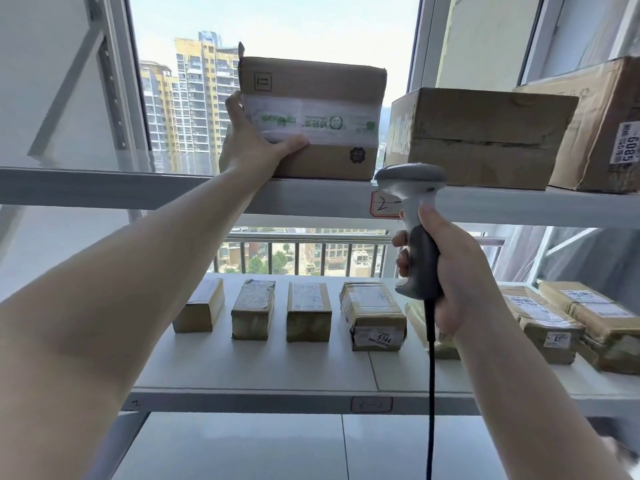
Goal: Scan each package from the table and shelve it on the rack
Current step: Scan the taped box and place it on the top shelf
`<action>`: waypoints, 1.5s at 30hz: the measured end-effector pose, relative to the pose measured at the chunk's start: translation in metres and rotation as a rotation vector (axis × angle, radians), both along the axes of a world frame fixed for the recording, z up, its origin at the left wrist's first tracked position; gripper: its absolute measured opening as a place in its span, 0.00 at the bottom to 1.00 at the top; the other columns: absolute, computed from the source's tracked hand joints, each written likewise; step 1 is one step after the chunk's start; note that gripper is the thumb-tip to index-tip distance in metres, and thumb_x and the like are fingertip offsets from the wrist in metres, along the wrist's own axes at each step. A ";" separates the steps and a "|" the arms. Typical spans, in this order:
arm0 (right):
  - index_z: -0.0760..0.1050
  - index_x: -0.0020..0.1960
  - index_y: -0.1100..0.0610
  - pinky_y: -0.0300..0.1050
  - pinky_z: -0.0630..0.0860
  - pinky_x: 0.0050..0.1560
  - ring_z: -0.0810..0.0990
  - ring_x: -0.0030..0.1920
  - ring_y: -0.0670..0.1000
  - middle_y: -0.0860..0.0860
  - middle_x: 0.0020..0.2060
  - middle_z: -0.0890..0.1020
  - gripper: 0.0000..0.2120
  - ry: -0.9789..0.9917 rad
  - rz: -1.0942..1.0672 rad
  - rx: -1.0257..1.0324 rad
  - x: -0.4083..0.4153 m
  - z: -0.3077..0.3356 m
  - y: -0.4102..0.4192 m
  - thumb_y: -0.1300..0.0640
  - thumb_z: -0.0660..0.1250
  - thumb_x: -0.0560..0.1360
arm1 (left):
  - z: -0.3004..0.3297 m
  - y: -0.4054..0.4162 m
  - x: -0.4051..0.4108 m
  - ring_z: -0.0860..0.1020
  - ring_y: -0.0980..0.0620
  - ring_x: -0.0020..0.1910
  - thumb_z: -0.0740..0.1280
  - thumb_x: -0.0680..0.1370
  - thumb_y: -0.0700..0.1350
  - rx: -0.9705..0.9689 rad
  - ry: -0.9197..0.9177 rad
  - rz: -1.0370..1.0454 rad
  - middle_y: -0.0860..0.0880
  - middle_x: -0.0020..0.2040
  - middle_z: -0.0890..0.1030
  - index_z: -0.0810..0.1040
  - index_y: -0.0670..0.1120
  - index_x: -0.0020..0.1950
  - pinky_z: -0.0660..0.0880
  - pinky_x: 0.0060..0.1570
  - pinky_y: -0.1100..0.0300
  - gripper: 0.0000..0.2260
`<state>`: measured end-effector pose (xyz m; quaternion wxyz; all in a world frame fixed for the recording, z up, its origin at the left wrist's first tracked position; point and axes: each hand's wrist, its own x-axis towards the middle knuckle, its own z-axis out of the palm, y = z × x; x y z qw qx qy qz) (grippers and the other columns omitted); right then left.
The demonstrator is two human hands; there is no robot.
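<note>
A brown cardboard package (322,84) with a white taped band stands on the upper rack shelf (311,199), left of centre. My left hand (249,140) grips its lower left corner, thumb across the front face and fingers round the left side. My right hand (446,268) holds a grey and white barcode scanner (415,209) upright by its handle, in front of the shelf edge. The scanner's black cable (430,393) hangs straight down.
Two larger boxes (485,133) (606,126) stand to the right on the upper shelf. The lower shelf (263,372) carries a row of several small taped packages (308,311), more at the right end (561,320). White rack uprights and windows lie behind.
</note>
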<state>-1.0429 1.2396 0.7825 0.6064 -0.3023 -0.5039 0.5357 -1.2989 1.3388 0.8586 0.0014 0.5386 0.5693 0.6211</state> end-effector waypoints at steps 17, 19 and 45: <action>0.74 0.52 0.57 0.39 0.72 0.28 0.74 0.28 0.48 0.52 0.34 0.80 0.13 0.005 -0.003 0.024 -0.008 -0.001 -0.002 0.46 0.64 0.79 | -0.005 -0.010 0.008 0.74 0.44 0.65 0.75 0.68 0.65 -0.064 0.044 0.120 0.47 0.71 0.71 0.55 0.51 0.75 0.72 0.56 0.50 0.45; 0.74 0.53 0.57 0.39 0.72 0.29 0.74 0.28 0.48 0.52 0.35 0.80 0.14 0.001 -0.007 0.018 -0.009 -0.002 -0.004 0.46 0.64 0.78 | -0.006 -0.010 0.007 0.73 0.44 0.67 0.75 0.68 0.64 -0.062 0.046 0.123 0.46 0.71 0.69 0.55 0.51 0.75 0.71 0.56 0.50 0.45; 0.74 0.49 0.56 0.40 0.66 0.28 0.72 0.26 0.47 0.51 0.33 0.78 0.13 -0.114 -0.469 -0.709 0.113 -0.213 -0.192 0.46 0.63 0.78 | -0.332 -0.152 0.157 0.78 0.53 0.47 0.69 0.80 0.46 -0.640 -0.788 -0.612 0.49 0.49 0.81 0.77 0.50 0.51 0.74 0.46 0.62 0.02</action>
